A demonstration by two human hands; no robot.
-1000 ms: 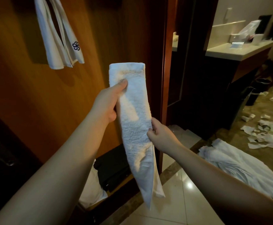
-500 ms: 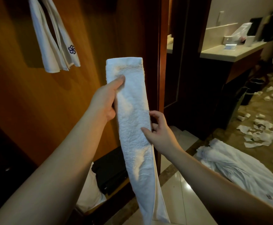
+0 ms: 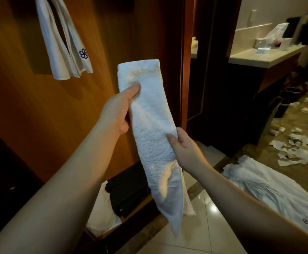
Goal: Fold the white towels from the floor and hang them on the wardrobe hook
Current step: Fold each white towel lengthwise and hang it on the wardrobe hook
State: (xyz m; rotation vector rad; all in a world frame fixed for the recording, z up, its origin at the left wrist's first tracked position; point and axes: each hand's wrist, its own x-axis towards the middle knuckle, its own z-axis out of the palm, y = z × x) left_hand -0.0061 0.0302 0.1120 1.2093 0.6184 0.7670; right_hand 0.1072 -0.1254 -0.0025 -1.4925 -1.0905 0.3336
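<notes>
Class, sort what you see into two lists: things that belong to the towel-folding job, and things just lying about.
Belongs to the job:
folded towel
left hand
right hand
hung towel
white pile on floor

Lying about:
paper scraps
counter clutter
dark bin

The shiny pale tiled floor (image 3: pixel 210 233) has a brown stone strip across it. A big heap of white towels (image 3: pixel 270 189) lies on the floor at the right. Past the heap, many small torn bits of white paper (image 3: pixel 296 149) lie spread over the brown floor. A dark round bin (image 3: pixel 289 99) stands on the floor near the papers.
</notes>
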